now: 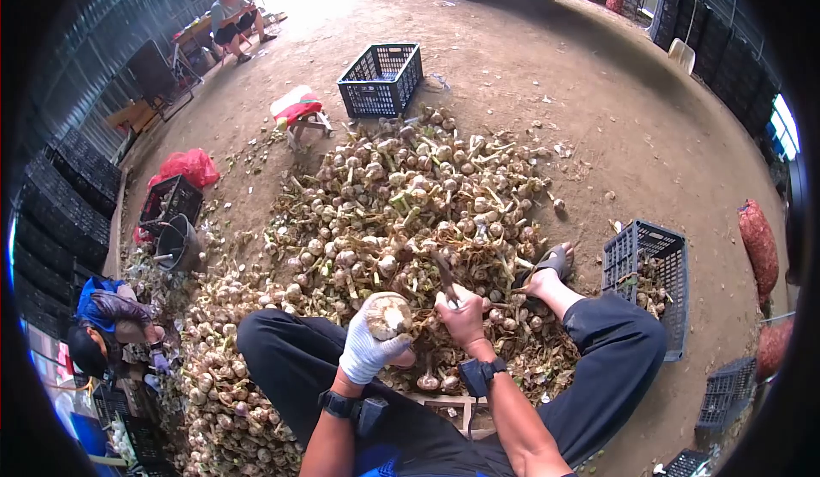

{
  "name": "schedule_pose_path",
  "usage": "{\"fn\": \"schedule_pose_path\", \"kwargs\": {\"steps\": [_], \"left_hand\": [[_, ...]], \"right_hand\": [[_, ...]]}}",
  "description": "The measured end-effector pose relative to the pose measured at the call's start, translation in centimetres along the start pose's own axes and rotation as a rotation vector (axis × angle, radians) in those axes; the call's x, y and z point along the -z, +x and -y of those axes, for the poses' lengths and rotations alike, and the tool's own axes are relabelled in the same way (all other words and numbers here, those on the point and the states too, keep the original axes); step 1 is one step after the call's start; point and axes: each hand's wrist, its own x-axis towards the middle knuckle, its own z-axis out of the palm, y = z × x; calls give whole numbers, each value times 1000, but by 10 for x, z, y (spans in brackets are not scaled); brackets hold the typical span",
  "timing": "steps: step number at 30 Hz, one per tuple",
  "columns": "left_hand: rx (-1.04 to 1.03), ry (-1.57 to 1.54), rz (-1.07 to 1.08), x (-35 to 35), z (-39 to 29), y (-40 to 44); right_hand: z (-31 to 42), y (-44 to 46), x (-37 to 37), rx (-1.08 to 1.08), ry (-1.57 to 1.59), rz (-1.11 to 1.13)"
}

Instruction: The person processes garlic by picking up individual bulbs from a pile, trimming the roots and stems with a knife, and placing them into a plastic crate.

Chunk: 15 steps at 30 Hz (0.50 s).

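My left hand (367, 345), in a white knit glove, grips a large garlic bulb (392, 317) whose pale, rough face is turned up. To its right, my bare right hand (462, 316) is closed around a knife (445, 275); its narrow dark blade points away from me, apart from the bulb. Both hands are above my lap, between my spread knees. Beyond them spreads a large heap of garlic bulbs (401, 187) with dry stalks. A few loose bulbs (428, 382) lie just below my hands, near a wooden frame.
A black crate (381, 84) stands behind the heap. Another crate (675, 298), partly filled, is beside my right leg. At left are a bucket (178, 245), a red net bag (190, 168) and a bent-over co-worker (107, 323). Another person (235, 20) sits far back.
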Motion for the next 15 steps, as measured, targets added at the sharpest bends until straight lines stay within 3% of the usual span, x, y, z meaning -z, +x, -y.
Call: {"fn": "schedule_pose_path", "kwargs": {"steps": [2, 4, 6, 7, 10, 15], "left_hand": [[156, -224, 94, 1, -6, -3], [186, -359, 165, 3, -11, -4], [176, -164, 203, 8, 1, -3], [64, 21, 208, 8, 4, -4], [171, -238, 63, 10, 0, -4], [173, -139, 46, 14, -6, -4]], "right_hand": [[13, 1, 3, 286, -168, 58], [24, -4, 5, 399, -217, 138], [32, -5, 5, 367, -197, 251], [36, -6, 5, 376, -191, 255], [41, -5, 5, 378, -203, 237], [57, 1, 20, 362, -169, 239]]}}
